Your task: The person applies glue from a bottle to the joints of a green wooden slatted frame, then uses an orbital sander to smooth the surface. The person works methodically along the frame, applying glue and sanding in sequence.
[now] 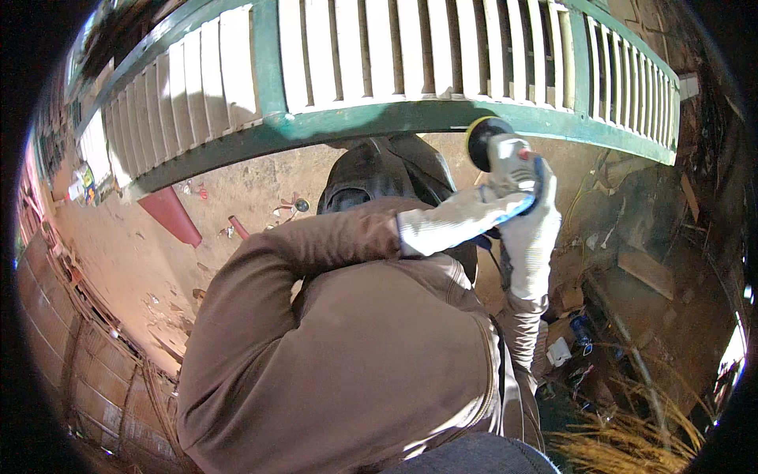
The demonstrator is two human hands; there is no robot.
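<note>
Louvred shutter frame (395, 118) spans the top of view, 10 to 2 o'clock, slats (379, 47) set within it. Sander (505, 154) at 1 o'clock from centre, its disc (480, 138) touching the frame's lower rail. Right hand (530, 229) wraps the sander body from below; left hand (458, 221) lies across from 9 o'clock, touching the right. Cone-shaped object (170, 215) on the ground at 9 o'clock, below the frame. Debris (568, 340) on the ground at 4 o'clock.

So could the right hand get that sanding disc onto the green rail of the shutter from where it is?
Probably yes: the right hand holds the sander with its disc at the shutter's green rail, with nothing between them; actual contact can't be confirmed.
</note>
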